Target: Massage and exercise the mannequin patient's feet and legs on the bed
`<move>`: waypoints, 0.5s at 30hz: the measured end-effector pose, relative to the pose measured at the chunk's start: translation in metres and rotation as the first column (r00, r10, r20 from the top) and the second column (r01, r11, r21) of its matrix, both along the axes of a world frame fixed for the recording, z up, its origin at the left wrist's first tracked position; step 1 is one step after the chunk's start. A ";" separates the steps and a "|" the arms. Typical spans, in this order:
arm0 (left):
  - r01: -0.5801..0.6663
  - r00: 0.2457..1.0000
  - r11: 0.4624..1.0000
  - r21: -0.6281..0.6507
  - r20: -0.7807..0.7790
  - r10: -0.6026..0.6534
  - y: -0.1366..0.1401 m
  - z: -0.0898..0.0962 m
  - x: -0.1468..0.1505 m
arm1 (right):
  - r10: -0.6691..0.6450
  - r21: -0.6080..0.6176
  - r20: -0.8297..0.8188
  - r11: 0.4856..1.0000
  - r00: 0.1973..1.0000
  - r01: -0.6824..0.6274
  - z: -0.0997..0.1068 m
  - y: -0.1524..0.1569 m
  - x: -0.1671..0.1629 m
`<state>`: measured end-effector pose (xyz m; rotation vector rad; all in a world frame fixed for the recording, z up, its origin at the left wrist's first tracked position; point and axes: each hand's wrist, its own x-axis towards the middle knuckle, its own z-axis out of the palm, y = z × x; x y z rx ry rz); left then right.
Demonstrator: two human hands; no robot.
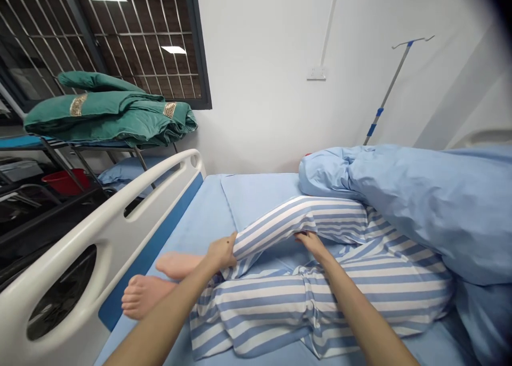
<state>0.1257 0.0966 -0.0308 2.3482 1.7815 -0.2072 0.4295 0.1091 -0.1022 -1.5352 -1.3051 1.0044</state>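
Observation:
Two legs in blue-and-white striped pyjama trousers (264,296) lie on the bed, with bare feet (146,296) toward the footboard. They may belong to a mannequin or a person; I cannot tell. The far leg is bent slightly, its knee raised off the sheet. My left hand (222,252) is closed around the far trouser leg (276,224) at its cuff, near the ankle. Under the bent knee, my right hand (311,243) grips the same leg from below, its fingertips partly hidden by the cloth. The near leg rests on the sheet under my forearms.
A light blue quilt (404,184) is bunched over the upper body at right. The white footboard (160,187) rises at left. Beyond it, green folded bedding (116,115) lies on another bed, near a red basin (66,181). An IV pole (386,96) stands by the wall.

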 end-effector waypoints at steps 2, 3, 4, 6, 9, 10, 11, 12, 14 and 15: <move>-0.013 0.999 0.998 0.059 0.047 0.010 -0.003 -0.012 0.014 | -0.081 0.106 0.093 0.992 0.992 0.071 0.008 -0.001 0.002; -0.020 0.998 0.995 0.102 0.066 0.013 -0.005 -0.015 0.022 | -0.125 0.138 0.133 0.985 0.983 0.107 0.011 -0.001 0.004; -0.026 0.996 0.990 0.140 0.086 0.014 -0.007 -0.017 0.031 | -0.172 0.174 0.153 0.974 0.973 0.144 0.013 -0.002 0.006; -0.034 0.991 0.984 0.177 0.133 0.010 -0.010 -0.019 0.047 | -0.261 0.282 0.128 0.935 0.957 0.217 0.015 -0.002 0.009; -0.067 0.969 0.978 0.196 0.245 0.017 -0.012 -0.022 0.065 | -0.350 0.493 0.031 0.820 0.936 0.290 0.013 -0.001 0.012; -0.081 0.959 0.974 0.212 0.283 0.018 -0.013 -0.024 0.069 | -0.355 0.536 0.012 0.791 0.935 0.293 0.012 -0.001 0.012; -0.096 0.948 0.969 0.230 0.316 0.019 -0.013 -0.026 0.072 | -0.356 0.560 0.006 0.776 0.935 0.292 0.011 -0.001 0.012; -0.108 0.940 0.963 0.246 0.341 0.018 -0.013 -0.027 0.073 | -0.360 0.568 0.012 0.770 0.933 0.289 0.011 -0.002 0.012; -0.118 0.932 0.960 0.254 0.361 0.020 -0.013 -0.029 0.073 | -0.389 0.565 0.045 0.769 0.920 0.298 0.011 -0.003 0.011; -0.115 0.934 0.963 0.245 0.355 0.021 -0.013 -0.029 0.071 | -0.419 0.560 0.067 0.767 0.906 0.313 0.011 -0.004 0.011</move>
